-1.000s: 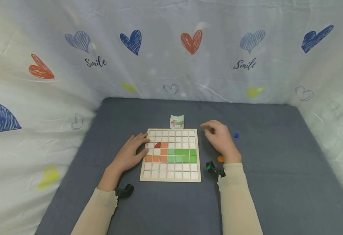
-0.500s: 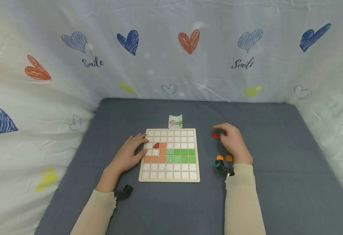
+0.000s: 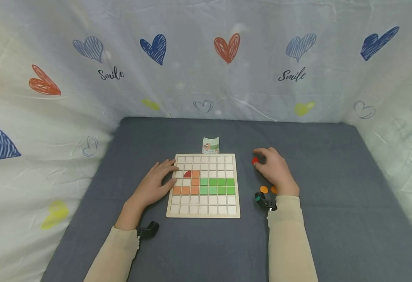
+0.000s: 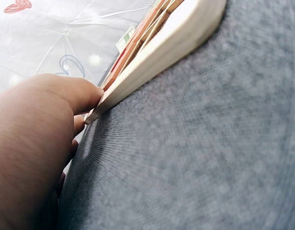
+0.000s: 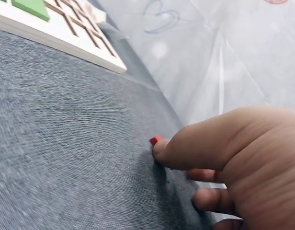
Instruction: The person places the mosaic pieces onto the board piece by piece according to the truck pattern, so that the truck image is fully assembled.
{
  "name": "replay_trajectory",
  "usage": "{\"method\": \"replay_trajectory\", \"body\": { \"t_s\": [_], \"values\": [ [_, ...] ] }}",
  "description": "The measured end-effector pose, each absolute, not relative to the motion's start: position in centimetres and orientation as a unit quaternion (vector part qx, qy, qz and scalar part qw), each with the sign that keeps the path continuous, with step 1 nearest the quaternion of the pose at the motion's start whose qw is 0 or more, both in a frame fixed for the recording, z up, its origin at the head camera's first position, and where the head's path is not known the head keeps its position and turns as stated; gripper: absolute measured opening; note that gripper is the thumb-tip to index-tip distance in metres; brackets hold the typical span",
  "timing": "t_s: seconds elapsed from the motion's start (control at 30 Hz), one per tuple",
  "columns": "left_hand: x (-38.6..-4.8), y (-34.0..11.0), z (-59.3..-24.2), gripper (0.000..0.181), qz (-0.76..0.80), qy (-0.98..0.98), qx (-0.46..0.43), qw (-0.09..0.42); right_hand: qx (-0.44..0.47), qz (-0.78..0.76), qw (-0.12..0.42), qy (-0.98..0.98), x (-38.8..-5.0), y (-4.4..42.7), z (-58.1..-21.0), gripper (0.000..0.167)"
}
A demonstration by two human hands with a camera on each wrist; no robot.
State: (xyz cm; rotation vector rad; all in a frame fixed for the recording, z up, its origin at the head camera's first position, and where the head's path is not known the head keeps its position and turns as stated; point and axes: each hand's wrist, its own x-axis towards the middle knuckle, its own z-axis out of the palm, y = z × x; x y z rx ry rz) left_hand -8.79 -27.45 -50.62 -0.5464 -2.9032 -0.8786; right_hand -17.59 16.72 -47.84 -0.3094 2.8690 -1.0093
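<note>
The wooden grid board lies flat on the cloth, with orange, green and dark red pieces set in some of its squares. My left hand rests along the board's left edge, fingers spread; in the left wrist view its thumb touches the rim. Off to the right of the board, my right hand pinches a small red piece at its fingertips, low over the cloth. The right wrist view shows the thumb against that red piece, whose far side is hidden.
Behind the board a small pattern card stands curved. Two orange pieces, one an orange disc, lie by the right wrist, partly covered. A grey cloth covers the table, and a curtain with printed hearts hangs behind.
The right hand moved right, away from the board, onto the red piece, then slightly left with the piece at its fingertips. The blue piece seen earlier is now hidden. The left hand stays put.
</note>
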Motion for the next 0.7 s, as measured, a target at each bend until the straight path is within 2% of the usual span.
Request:
{"method": "replay_trajectory", "body": {
  "t_s": [0.3,0.5,0.7],
  "values": [
    [-8.73,-27.53,-50.77,0.045,-0.285,-0.942,-0.177,0.033,-0.097,-0.315,0.005,0.944,-17.63,16.05,-48.28,0.034],
    [-8.6,-27.64,-50.72,0.046,-0.283,-0.943,-0.172,0.026,-0.102,-0.329,0.02,0.939,-17.74,16.37,-48.37,0.034],
    [-8.71,-27.48,-50.57,0.046,-0.282,-0.943,-0.177,0.028,-0.101,-0.325,0.011,0.94,-17.86,16.35,-48.51,0.033]
  ]
}}
